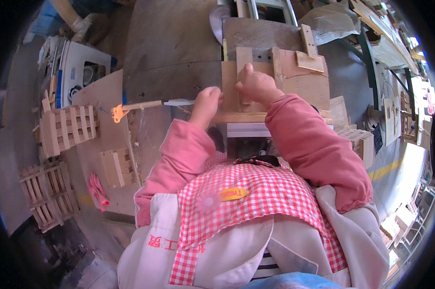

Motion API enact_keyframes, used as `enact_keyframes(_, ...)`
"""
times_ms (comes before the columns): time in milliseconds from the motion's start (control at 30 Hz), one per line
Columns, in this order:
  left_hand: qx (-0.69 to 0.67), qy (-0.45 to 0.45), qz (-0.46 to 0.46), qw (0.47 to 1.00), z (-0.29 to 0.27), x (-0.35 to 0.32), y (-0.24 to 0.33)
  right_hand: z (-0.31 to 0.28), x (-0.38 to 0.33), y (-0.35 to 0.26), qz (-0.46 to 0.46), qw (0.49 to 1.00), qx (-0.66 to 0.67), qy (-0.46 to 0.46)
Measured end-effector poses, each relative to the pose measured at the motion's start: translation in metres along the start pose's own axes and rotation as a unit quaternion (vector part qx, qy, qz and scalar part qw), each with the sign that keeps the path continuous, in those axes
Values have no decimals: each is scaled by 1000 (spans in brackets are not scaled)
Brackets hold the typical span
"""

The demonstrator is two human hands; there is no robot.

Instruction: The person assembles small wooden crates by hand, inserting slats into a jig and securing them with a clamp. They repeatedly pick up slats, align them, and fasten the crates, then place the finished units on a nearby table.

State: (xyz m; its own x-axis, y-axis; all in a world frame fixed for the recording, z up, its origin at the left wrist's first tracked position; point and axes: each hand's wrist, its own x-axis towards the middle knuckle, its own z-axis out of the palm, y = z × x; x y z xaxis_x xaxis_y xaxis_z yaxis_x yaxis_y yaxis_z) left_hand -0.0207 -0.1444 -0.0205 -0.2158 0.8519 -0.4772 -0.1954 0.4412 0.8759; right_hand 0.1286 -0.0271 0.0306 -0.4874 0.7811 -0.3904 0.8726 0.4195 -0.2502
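Observation:
My right hand (258, 86) is closed over a flat wooden strip (244, 55), its thumb pointing away from me. The strip lies lengthwise on a light wooden board (299, 89) at the table's right side. To the left, my left hand (207, 107) has its fingers curled together beside the board's left edge; whatever they may hold is hidden. Left of that hand lies a long thin stick (147, 104), with an orange piece (117, 113) at its far left end and a pale flat tip (179, 102) towards my fingers.
Ahead stretches a grey worktable (171, 41) with a round metal disc (218, 23) at its far edge. Small wooden blocks (309, 61) rest on the board. Slatted wooden stacks (70, 126) and pink gloves (97, 190) are on the left. Another person's arm (68, 14) shows far left.

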Motion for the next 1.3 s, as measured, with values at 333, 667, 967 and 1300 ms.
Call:
enact_keyframes(333, -2, 26, -35, 999, 1, -17, -9, -3, -6, 0, -5, 999, 47, 11)
enact_keyframes(667, 79, 91, 53, 991, -2, 42, 10, -3, -2, -2, 10, 999, 44, -7)
enact_keyframes(967, 114, 93, 48, 988, 6, 52, 21, -4, -3, -4, 10, 1000, 25, -9)
enact_keyframes(1300, 428, 21, 413, 804, 45, -60, -19, -3, -1, -1, 0, 1000, 16, -5)
